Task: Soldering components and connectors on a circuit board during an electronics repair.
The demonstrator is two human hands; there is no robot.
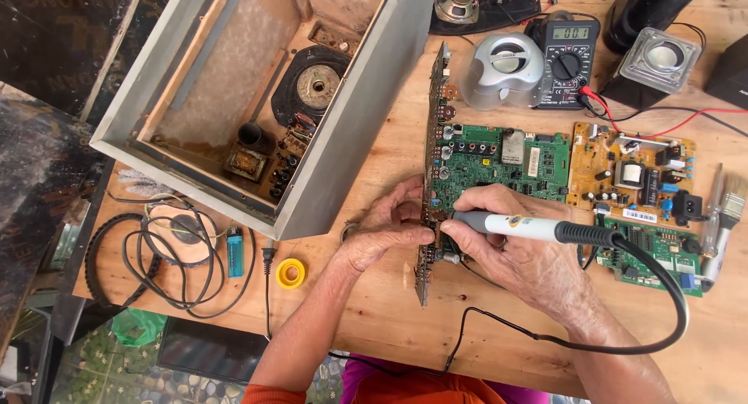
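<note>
fingers of the left hand (387, 226) pinch an upright circuit board (433, 178) while the right hand (510, 252) clamps a soldering iron (530, 229) against it.

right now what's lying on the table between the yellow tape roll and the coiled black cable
In the head view, a small blue lighter lies between the yellow tape roll and the coiled black cable, along with a black power plug.

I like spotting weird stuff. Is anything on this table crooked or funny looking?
Yes. One circuit board stands up on its edge while the other boards lie flat; the left hand steadies it and the right hand holds a soldering iron to it. The grey box sits slanted, with bare parts inside.
</note>
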